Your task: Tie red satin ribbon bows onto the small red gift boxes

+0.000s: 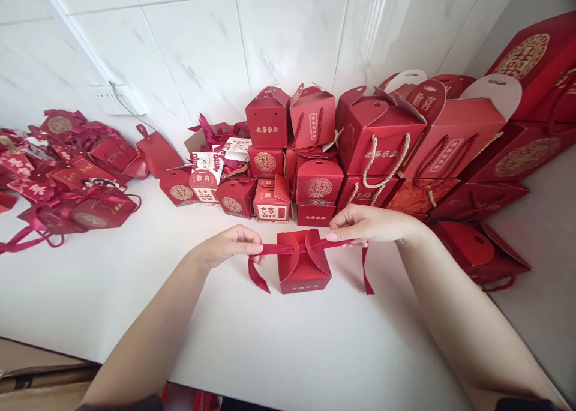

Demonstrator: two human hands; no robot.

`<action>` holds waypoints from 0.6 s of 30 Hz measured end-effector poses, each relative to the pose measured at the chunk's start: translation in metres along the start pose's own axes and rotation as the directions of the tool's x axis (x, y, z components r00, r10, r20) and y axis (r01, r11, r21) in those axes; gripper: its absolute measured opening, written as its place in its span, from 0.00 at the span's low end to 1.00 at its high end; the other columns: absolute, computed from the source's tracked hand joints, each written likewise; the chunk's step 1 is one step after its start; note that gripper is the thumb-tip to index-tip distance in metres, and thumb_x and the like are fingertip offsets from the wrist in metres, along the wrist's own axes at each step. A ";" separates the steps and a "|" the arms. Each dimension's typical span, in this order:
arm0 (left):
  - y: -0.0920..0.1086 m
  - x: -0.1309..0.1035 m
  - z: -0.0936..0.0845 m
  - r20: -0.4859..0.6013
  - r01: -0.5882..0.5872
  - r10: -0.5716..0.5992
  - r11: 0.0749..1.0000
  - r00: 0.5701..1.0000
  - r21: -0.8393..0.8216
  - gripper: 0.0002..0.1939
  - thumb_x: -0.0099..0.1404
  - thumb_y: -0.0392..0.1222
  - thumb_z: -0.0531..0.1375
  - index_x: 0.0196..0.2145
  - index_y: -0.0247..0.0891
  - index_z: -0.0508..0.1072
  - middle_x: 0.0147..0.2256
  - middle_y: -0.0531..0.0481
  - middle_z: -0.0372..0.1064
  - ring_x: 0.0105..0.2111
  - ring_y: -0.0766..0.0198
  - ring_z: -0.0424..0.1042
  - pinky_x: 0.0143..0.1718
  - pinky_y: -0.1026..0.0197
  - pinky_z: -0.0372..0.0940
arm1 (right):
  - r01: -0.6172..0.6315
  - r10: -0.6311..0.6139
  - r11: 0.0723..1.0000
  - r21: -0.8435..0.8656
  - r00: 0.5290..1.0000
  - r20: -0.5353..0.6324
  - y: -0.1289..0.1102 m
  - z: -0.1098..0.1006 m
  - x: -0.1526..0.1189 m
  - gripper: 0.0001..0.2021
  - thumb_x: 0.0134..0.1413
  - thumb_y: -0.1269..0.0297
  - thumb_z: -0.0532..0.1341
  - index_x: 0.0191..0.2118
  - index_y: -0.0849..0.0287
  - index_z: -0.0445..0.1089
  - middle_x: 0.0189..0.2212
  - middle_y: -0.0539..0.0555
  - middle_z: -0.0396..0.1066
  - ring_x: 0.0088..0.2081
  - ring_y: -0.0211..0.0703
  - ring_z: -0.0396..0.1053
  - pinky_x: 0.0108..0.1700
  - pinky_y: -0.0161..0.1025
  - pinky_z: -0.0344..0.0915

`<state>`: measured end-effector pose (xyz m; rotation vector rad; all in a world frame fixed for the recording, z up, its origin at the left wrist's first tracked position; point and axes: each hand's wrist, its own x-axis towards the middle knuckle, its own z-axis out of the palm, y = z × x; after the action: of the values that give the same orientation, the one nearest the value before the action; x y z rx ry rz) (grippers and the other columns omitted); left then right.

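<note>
A small red gift box (pixel 303 276) with gold characters on its front stands upright on the white table, its curved top flaps folded together. A dark red ribbon (pixel 275 249) passes through the flaps and stretches out to both sides. My left hand (pixel 236 243) pinches the ribbon left of the box, and a loose tail hangs below the fingers. On the other side my right hand (pixel 360 224) grips the ribbon, with its other tail dangling beneath. Both hands are closed, level with the top of the box and apart from its walls.
Stacked red gift boxes (pixel 315 183) stand behind against the tiled wall (pixel 193 45). Larger boxes with rope handles (pixel 382 141) rise at the right. A heap of ribboned boxes (pixel 90 165) lies at the left. The white table (pixel 135 279) has its front edge near me.
</note>
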<state>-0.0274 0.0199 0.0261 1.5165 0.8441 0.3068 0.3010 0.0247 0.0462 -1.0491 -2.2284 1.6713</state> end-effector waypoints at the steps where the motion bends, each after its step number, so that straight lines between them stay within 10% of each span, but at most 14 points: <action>1: 0.002 0.000 0.000 0.001 -0.005 0.005 1.000 1.000 -0.003 0.16 0.59 0.50 0.64 0.23 0.34 0.75 0.24 0.46 0.73 0.24 0.65 0.69 0.30 0.64 0.64 | 0.006 -0.006 1.000 0.012 1.000 0.003 -0.001 -0.001 -0.002 0.21 0.55 0.48 0.62 0.23 0.61 0.63 0.18 0.45 0.59 0.19 0.31 0.53 0.23 0.32 0.50; 8: 0.042 0.006 -0.003 -0.053 -0.103 0.104 0.994 0.993 0.019 0.18 0.55 0.53 0.65 0.20 0.35 0.76 0.18 0.51 0.62 0.20 0.69 0.58 0.22 0.65 0.58 | 0.139 -0.128 0.983 0.120 0.988 -0.090 -0.020 -0.002 -0.012 0.19 0.55 0.51 0.63 0.25 0.63 0.70 0.19 0.47 0.63 0.22 0.32 0.58 0.27 0.34 0.57; 14: 0.092 0.015 0.004 -0.007 -0.250 0.251 0.963 0.968 0.100 0.16 0.57 0.52 0.65 0.22 0.37 0.81 0.44 0.39 0.74 0.41 0.55 0.71 0.29 0.63 0.67 | 0.373 -0.315 0.909 0.186 0.907 -0.279 -0.051 0.003 -0.011 0.15 0.55 0.53 0.64 0.28 0.61 0.77 0.41 0.57 0.75 0.43 0.47 0.71 0.47 0.42 0.66; 18: 0.103 0.020 0.006 -0.036 -0.249 0.248 0.968 0.968 -0.015 0.21 0.54 0.58 0.65 0.25 0.33 0.81 0.31 0.38 0.77 0.26 0.61 0.72 0.22 0.65 0.64 | 0.445 -0.364 0.878 0.175 0.859 -0.361 -0.060 0.009 -0.006 0.19 0.58 0.48 0.60 0.34 0.60 0.79 0.33 0.56 0.76 0.37 0.46 0.72 0.45 0.43 0.67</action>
<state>0.0233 0.0371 0.1163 1.6049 0.6749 0.5250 0.2744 0.0066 0.0983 -0.6625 -1.8109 1.4309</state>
